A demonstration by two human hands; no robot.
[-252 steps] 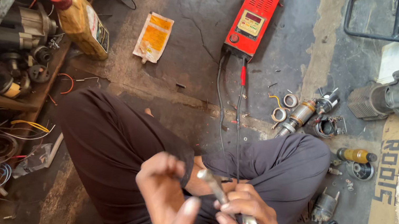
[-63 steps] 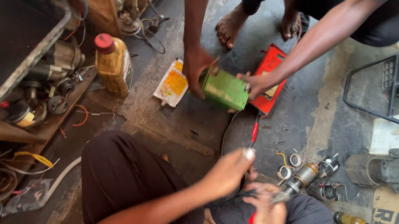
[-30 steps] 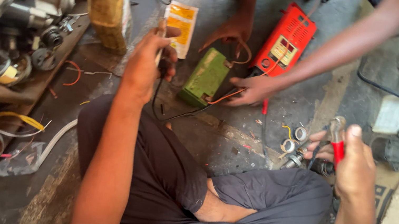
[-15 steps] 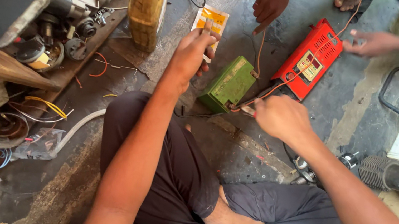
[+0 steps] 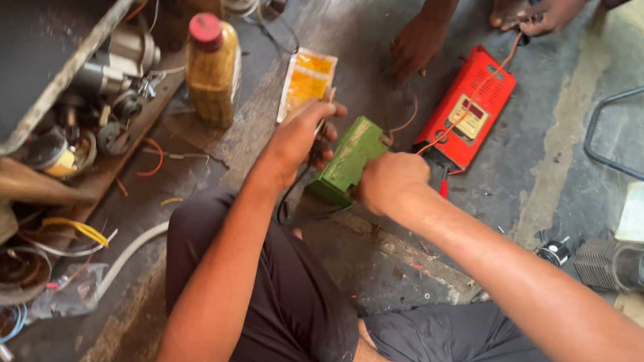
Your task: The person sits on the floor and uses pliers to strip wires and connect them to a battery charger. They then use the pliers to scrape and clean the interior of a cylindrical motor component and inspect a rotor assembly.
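Green box (image 5: 349,160) on the floor btwn my hands, just ahead of my knees. My left hand (image 5: 305,137) fingers curled at its left edge, pinching a black wire. My right hand (image 5: 391,182) closed against its right side; can't tell what's inside.

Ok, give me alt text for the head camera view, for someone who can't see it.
A seated person's left hand and right hand press against either side of a green box on a grimy concrete floor. Beyond it lies a red meter with wires, another person's hand beside it. A yellow bottle with a red cap stands to the left.
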